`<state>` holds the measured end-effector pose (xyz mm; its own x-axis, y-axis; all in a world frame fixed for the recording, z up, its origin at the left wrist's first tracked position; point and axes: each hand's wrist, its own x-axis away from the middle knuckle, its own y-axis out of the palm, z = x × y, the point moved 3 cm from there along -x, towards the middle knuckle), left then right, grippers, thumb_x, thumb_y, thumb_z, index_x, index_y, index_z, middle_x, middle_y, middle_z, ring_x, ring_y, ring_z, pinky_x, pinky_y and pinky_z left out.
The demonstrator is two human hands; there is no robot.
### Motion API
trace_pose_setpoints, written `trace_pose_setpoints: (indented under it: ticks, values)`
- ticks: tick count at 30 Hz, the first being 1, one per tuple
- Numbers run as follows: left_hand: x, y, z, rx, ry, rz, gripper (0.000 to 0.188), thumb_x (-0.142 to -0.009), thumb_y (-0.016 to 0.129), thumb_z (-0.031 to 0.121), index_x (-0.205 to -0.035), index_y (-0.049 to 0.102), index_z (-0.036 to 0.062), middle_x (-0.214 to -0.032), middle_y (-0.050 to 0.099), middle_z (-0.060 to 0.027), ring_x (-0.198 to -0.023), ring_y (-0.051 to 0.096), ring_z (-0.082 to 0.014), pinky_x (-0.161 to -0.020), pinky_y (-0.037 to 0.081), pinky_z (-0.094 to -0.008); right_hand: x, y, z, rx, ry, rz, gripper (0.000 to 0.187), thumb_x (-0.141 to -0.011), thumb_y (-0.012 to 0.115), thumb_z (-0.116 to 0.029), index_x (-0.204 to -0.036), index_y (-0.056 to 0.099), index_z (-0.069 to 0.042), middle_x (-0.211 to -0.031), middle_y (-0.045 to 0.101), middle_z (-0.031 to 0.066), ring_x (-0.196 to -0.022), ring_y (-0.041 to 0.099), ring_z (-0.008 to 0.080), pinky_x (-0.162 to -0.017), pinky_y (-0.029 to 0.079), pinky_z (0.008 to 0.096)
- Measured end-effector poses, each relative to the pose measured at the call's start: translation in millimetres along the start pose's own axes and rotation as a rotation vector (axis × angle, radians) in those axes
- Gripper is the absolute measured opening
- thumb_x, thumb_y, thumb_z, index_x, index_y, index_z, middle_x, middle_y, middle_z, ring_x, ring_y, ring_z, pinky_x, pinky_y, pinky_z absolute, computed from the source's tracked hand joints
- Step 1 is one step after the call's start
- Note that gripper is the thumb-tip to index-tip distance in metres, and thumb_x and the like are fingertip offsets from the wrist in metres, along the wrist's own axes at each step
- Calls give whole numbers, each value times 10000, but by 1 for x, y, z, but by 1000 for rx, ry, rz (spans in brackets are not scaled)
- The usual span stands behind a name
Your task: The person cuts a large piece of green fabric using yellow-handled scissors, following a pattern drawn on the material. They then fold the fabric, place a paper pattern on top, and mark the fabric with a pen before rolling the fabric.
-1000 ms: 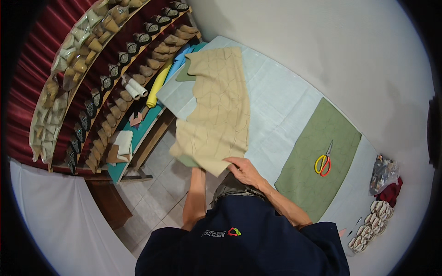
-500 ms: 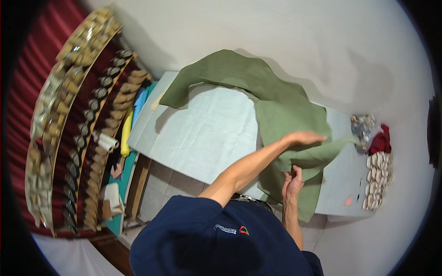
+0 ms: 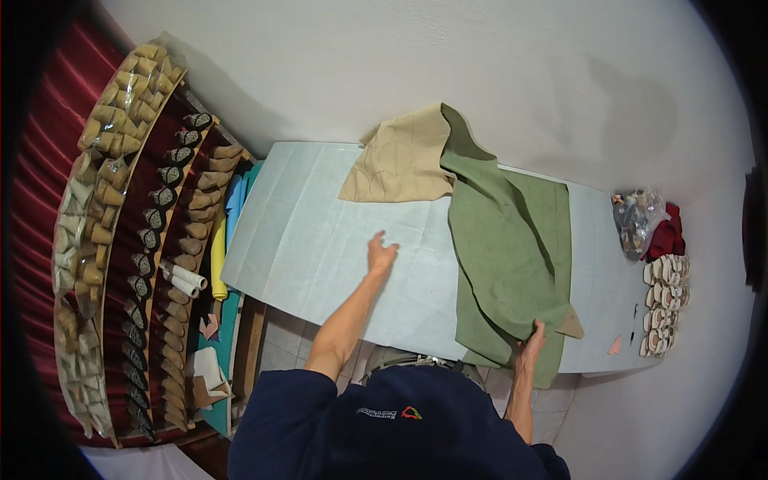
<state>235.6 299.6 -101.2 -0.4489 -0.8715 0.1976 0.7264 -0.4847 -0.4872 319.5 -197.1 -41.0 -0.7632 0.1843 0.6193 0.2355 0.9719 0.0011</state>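
Note:
A large green leather-like sheet (image 3: 504,256) lies folded and rumpled over the table, its near edge hanging past the table's front. Its upper left part is turned over, showing a tan underside (image 3: 404,156) with faint curved lines on it. My right hand (image 3: 530,344) is closed on the near right part of the sheet, beside a small tan corner that sticks out. Left of the sheet, my left hand (image 3: 382,253) is over the pale table top, fingers apart, holding nothing.
The pale blue-grey table (image 3: 320,240) stands against a white wall. At its right are a clear bag of small items (image 3: 638,224), dark red cloth (image 3: 666,236), white sandals (image 3: 664,300), a pen (image 3: 634,322) and a pink scrap (image 3: 615,345). A shelf of shoe lasts (image 3: 192,228) stands left.
My left hand has let go of the sheet and moved left. The sheet's far left part has flopped over, turning its tan side up. My right hand has shifted down and right.

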Motion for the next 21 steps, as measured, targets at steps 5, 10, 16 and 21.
trace_pose_setpoints:
  ticks: [5, 10, 16, 21]
  values:
    - [-118, -57, 26, -215, 102, 63, 1060, -735, 879, 260, -1608, 299, 104, -1635, 271, -256, -1499, 305, -414, -1225, 297, -465, 3, 3, -15, -65, -42, 161, 842, -959, 611, -607, -1502, 471, 21, -1452, 548, 149, -1250, 555, 284, -973, 473, 429]
    - [-206, -52, 100, -314, 265, -30, 1243, -675, 922, 459, -1650, 200, 190, -1702, 137, -216, -1565, 144, -412, -1248, 158, -597, -15, -35, -1, -64, -150, 281, 587, -1075, 528, -373, -1468, 495, 61, -1445, 557, 179, -1227, 593, 302, -1045, 475, 423]
    - [-279, -25, 115, -369, 328, -187, 778, -872, 757, 511, -1503, 494, 137, -1577, 421, -182, -1479, 326, -384, -1238, 181, -561, 41, 9, -63, -96, -245, 413, 493, -1054, 536, -280, -1394, 552, 77, -1402, 591, 171, -1241, 587, 293, -1049, 465, 383]
    - [-301, -58, 136, 0, 463, -380, 470, -1030, 586, 433, -1198, 686, 5, -1120, 730, -143, -988, 677, -300, -989, 492, -396, 54, 29, -129, -195, -643, 325, 433, -1024, 536, -223, -1324, 595, 85, -1323, 631, 156, -1218, 599, 268, -1053, 455, 366]
